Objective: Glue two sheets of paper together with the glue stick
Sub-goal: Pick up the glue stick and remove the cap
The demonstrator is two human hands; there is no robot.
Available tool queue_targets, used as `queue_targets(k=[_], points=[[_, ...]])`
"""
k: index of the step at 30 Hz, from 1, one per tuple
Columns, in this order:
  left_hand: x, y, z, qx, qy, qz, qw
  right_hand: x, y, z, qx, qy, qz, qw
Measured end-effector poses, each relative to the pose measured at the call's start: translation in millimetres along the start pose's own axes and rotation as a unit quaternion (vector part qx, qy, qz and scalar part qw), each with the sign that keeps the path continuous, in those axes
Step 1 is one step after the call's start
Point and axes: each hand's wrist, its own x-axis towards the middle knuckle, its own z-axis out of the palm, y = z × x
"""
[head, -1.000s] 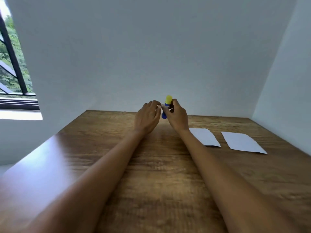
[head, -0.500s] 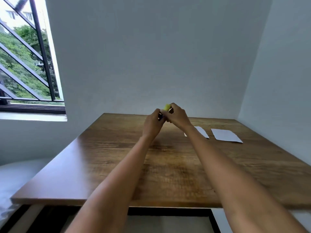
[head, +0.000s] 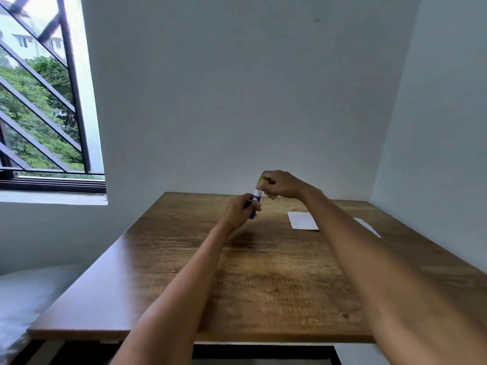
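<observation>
My left hand (head: 241,210) grips the blue body of the glue stick (head: 255,202) and holds it upright above the far middle of the wooden table (head: 263,272). Just above it, my right hand (head: 279,184) pinches the yellow cap (head: 262,179), which sits slightly apart from the body's white top. Two white sheets of paper lie flat at the far right: one sheet (head: 301,220) beside my right forearm, the other sheet (head: 367,227) partly hidden behind that forearm.
White walls close the table in at the back and on the right. A barred window (head: 39,101) is at the left above a sill. Something pale (head: 21,299) lies low at the left of the table.
The view has pulled back and tilted up. My hands have come apart: the right one has risen with the yellow cap, the left one has dropped a little with the blue body.
</observation>
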Motion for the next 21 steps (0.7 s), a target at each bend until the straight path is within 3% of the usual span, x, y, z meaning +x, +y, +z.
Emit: queue_targets(k=[4,8,12,21], points=[[1,-11,2,-0.003,0.052,-0.006,0.999,2,9,-11,0.054,0.09,-0.001,0.994],[6,-8,5,-0.031,0.115,0.008,0.993,-2,28,16,0.12,0.181,0.055,0.975],[10,-11,7,-0.037,0.141,-0.007,0.989,-3,46,53,0.136,0.168,0.117,0.969],[9,-17,6,-0.037,0.173,-0.015,0.984,13,50,71,-0.056,0.067,0.147,0.985]])
